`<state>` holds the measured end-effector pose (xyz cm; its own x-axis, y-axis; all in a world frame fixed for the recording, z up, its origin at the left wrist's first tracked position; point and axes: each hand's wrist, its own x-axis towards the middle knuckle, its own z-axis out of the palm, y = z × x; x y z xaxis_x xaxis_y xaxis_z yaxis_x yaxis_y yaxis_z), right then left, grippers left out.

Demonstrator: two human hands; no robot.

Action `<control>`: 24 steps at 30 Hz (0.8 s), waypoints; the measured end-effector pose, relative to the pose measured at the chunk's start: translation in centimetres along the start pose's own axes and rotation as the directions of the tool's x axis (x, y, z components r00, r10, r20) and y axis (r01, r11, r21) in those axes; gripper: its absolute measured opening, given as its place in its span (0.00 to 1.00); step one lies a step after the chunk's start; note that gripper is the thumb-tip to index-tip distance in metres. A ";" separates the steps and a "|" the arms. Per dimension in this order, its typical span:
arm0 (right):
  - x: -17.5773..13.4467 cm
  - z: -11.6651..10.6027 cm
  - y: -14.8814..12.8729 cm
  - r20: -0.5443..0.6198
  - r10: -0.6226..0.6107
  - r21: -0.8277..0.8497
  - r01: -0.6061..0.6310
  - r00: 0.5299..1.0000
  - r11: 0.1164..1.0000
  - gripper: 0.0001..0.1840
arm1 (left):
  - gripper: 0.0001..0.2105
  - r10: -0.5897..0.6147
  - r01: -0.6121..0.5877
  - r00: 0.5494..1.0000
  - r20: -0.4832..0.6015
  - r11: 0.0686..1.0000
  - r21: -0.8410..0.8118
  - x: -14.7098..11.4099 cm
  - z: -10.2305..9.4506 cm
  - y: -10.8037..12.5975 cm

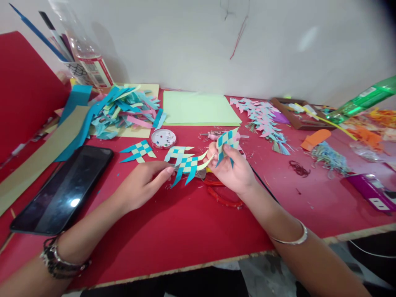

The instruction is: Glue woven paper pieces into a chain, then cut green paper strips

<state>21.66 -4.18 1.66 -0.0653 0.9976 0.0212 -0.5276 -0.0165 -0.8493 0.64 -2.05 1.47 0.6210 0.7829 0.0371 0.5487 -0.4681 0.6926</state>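
My right hand (236,171) is closed on a woven paper fish (227,142) in blue and pale yellow checks, pinched between thumb and fingers. My left hand (151,181) has its thumb and fingers closed at the left edge of a second woven paper fish (188,165), whose pale strips curve toward my right hand. Behind that one lies another checked piece (177,152), partly covered. A further woven fish (140,152) lies flat beyond my left hand. Red-handled scissors (224,198) rest below my right hand, partly hidden.
A black phone (62,189) lies left of my left arm. Cut paper strips (126,109) are heaped at the back left, near a clear bottle (89,57). Beyond the hands are a round lid of small beads (163,138) and green sheets (199,107). A purple box (373,192) sits right.
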 end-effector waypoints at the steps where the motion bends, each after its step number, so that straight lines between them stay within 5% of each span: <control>1: 0.0 0.0 0.1 0.019 -0.002 0.002 0.002 1.000 1.000 0.08 | 0.16 -0.017 0.017 1.000 0.021 0.999 -0.028 0.0 0.1 0.0; 7: -0.2 0.0 0.4 0.108 0.079 0.104 -0.090 0.991 0.990 0.08 | 0.11 -0.121 0.108 0.992 -0.032 0.956 -0.272 0.2 0.4 0.3; 12: -0.4 0.1 0.6 0.162 0.091 0.091 -0.107 0.983 0.990 0.10 | 0.10 -0.191 0.137 0.981 -0.043 0.828 -0.544 0.6 1.0 0.1; 17: -0.4 0.1 0.6 0.218 0.068 0.050 -0.081 0.974 0.995 0.11 | 0.14 -0.196 0.115 0.977 -0.082 0.813 -0.571 0.8 1.1 -0.2; 24: 0.0 0.2 0.3 -0.019 0.034 -0.050 -0.035 0.999 0.998 0.09 | 0.10 -0.199 -0.038 0.931 -0.307 0.781 -0.623 0.9 0.4 -0.6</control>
<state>21.38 -4.16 1.54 -0.0676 0.9976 -0.0176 -0.4819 -0.0481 -0.8749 1.08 -1.19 0.82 0.2971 0.9476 0.1175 0.0563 -0.1402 0.9885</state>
